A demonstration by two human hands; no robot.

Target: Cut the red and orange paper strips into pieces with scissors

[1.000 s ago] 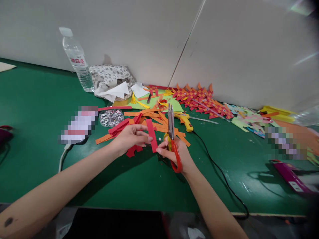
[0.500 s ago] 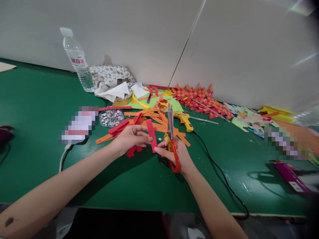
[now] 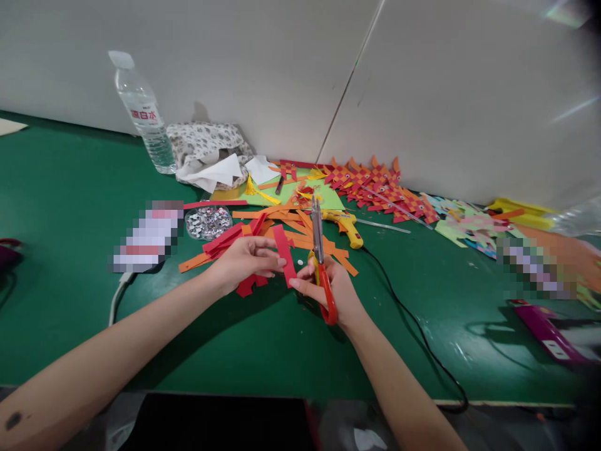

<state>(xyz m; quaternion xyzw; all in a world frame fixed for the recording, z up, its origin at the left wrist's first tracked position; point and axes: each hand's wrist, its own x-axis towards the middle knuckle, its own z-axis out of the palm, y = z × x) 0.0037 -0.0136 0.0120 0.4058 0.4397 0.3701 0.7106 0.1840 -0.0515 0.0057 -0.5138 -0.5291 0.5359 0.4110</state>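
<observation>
So my left hand (image 3: 246, 262) is pinching a flat red paper strip (image 3: 283, 254) just above the green table (image 3: 263, 357), while my right hand (image 3: 340, 288) grips metal scissors with red-and-yellow handles (image 3: 318, 244), thumb on the strip's lower end.

A head-worn camera looks forward and down over the green table (image 3: 263, 363).

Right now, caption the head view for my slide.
Left hand holds a red strip above a green table while right hand grips scissors.
</observation>
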